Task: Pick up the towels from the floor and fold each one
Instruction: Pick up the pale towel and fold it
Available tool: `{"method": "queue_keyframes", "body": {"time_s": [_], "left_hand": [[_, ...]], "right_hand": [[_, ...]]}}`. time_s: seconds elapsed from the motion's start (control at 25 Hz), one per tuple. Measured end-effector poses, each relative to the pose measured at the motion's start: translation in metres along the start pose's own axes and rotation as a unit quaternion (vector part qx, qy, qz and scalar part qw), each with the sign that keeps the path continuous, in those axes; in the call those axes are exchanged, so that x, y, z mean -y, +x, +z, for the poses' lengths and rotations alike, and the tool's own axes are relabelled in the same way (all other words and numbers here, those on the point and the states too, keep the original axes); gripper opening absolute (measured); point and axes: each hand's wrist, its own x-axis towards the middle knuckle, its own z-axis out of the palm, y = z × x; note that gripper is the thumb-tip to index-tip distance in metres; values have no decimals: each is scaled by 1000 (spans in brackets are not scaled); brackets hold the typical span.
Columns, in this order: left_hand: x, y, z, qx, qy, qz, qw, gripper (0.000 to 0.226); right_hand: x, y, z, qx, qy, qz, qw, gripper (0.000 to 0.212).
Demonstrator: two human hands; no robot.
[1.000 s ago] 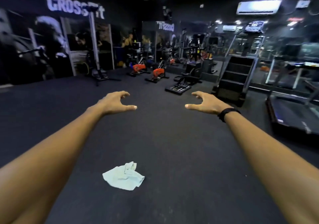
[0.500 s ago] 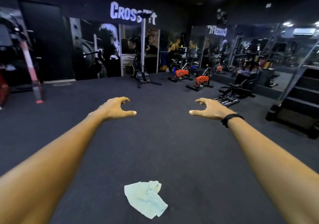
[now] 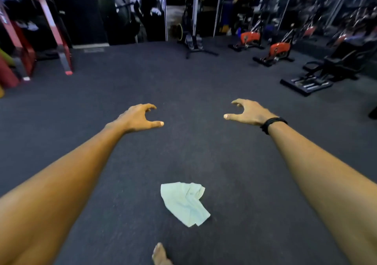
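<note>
Gym floor [image 3: 183,93]: soft, light towel [image 3: 184,202] lies crumpled; pinch its near corner. Your left hand [image 3: 136,117] and right hand [image 3: 247,112] hover half-curled, empty.

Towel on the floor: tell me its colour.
The crumpled cloth towel is pale mint green, plain with no pattern, lying on the dark floor; the head view shows it.

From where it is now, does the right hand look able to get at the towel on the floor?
Probably yes: the right hand is empty, and nothing lies between it and the crumpled towel, though it must lower.
</note>
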Motion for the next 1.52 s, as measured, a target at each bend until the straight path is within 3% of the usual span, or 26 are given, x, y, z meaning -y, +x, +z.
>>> {"method": "queue_keyframes", "body": {"time_s": [0.28,0.52,0.8,1.12,1.24,1.36,1.44,1.52], "left_hand": [[81,129,112,104,-7,-46,994,76],[152,212,266,231,8,-86,969,82],[259,246,507,312,9,-118,943,75],[361,219,723,386,-24,-160,908,74],[383,209,761,390,-28,-170,905,72],[398,203,790,400,-25,-178,899,71],[402,200,801,408,-36,-175,895,71],[400,202,801,413,-31,-166,895,70]], "right_hand": [[-53,128,128,120,-59,68,989,82],[-120,216,280,195,-68,104,973,75],[-217,253,567,292,-54,99,950,60],[-288,213,858,427,-25,116,897,49],[-293,210,918,419,-15,141,897,57],[-290,211,956,301,10,223,927,72],[-286,212,972,244,57,292,923,81],[-283,211,977,279,72,297,910,76]]}}
